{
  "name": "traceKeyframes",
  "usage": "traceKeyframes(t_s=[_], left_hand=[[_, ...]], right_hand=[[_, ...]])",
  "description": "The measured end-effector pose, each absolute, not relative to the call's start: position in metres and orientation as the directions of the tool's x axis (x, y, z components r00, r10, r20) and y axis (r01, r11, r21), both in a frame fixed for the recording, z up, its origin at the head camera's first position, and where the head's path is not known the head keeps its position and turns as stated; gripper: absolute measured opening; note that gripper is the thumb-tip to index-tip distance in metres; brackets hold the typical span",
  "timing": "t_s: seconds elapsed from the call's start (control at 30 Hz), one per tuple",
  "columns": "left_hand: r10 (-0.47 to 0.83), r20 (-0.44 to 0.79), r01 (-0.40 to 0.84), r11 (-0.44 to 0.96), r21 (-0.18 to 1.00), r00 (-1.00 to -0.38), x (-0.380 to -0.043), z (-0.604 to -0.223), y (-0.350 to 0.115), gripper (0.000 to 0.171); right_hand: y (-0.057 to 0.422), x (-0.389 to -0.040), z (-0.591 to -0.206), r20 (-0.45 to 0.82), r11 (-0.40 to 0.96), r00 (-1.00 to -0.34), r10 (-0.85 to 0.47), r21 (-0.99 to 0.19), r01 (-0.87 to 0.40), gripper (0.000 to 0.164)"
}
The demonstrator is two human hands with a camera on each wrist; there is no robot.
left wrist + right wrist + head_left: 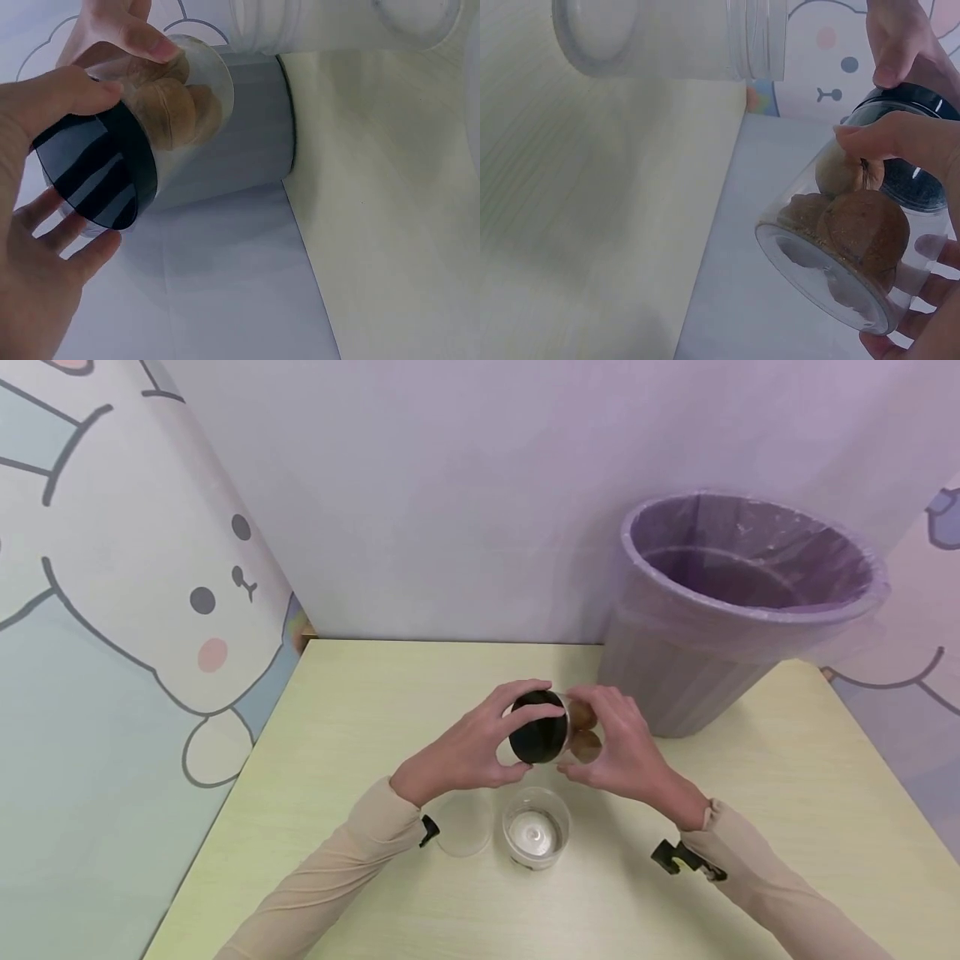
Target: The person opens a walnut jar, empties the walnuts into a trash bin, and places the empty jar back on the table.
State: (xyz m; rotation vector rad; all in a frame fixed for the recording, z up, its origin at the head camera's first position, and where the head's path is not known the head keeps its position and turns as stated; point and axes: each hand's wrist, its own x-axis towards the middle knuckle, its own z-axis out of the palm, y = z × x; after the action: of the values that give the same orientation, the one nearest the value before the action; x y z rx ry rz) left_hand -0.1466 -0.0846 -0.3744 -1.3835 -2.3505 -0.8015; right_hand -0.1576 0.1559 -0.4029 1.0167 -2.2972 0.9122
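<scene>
Both hands hold a clear jar (795, 191) tilted on its side above the table. Several rounded brown pieces (862, 229) lie inside it, against its base. My left hand (472, 747) grips the black lid (537, 728), thumb on one side and fingers around the other. Around the jar's body curl the fingers and thumb of my right hand (626, 752). The lid sits on the jar's mouth in both wrist views. Below the hands, a second clear jar (534, 832) stands upright without a lid. A clear round disc (463, 825) lies just left of it.
A tall grey bin (675, 668) with a purplish liner stands at the back right of the pale wooden table (360, 693). Behind the table rises a plain wall (420, 510). Panels with cartoon rabbits (150, 552) flank both sides.
</scene>
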Motion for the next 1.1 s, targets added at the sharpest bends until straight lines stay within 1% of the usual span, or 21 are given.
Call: traceKeyframes(t_s=[0.17,0.27,0.47,0.67,0.7,0.77,0.93,1.0,1.1], left_hand=[[0.644,0.526,0.831,0.433,0.349,-0.556,-0.1476,-0.3768,-0.0839,0.073],[0.61,0.538,0.813,0.456,0.361,-0.581,-0.1478,-0.3779,-0.0823,0.074],[0.571,0.551,0.792,0.467,0.393,-0.609,-0.1475,-0.3798,-0.0807,0.075],[0.574,0.537,0.785,0.479,0.392,-0.618,-0.1454,-0.3793,-0.0806,0.078],[0.582,0.537,0.791,0.474,0.386,-0.611,-0.145,-0.3789,-0.081,0.078],[0.608,0.545,0.817,0.442,0.371,-0.577,-0.1443,-0.3778,-0.0818,0.078],[0.682,0.59,0.902,0.319,0.291,-0.431,-0.1436,-0.3735,-0.0825,0.073],[0.698,0.593,0.916,0.305,0.261,-0.401,-0.1433,-0.3726,-0.083,0.072],[0.712,0.586,0.922,0.305,0.237,-0.386,-0.1429,-0.373,-0.0838,0.071]], right_hand=[[0.1565,-0.1569,-0.4024,0.63,0.508,-0.619,-0.468,-0.382,-0.772,0.087],[0.1568,-0.1565,-0.4018,0.632,0.507,-0.615,-0.472,-0.376,-0.776,0.087],[0.1573,-0.1562,-0.4001,0.635,0.504,-0.608,-0.476,-0.369,-0.781,0.087],[0.1581,-0.1553,-0.3994,0.638,0.506,-0.607,-0.473,-0.368,-0.78,0.087],[0.1581,-0.1552,-0.3993,0.639,0.505,-0.607,-0.472,-0.368,-0.78,0.087],[0.1585,-0.1552,-0.3994,0.641,0.505,-0.608,-0.469,-0.37,-0.78,0.087],[0.1591,-0.1545,-0.3995,0.644,0.501,-0.607,-0.465,-0.374,-0.78,0.087],[0.1591,-0.1542,-0.3994,0.644,0.5,-0.607,-0.465,-0.375,-0.781,0.087],[0.1584,-0.1534,-0.3993,0.641,0.5,-0.609,-0.467,-0.377,-0.78,0.086]])
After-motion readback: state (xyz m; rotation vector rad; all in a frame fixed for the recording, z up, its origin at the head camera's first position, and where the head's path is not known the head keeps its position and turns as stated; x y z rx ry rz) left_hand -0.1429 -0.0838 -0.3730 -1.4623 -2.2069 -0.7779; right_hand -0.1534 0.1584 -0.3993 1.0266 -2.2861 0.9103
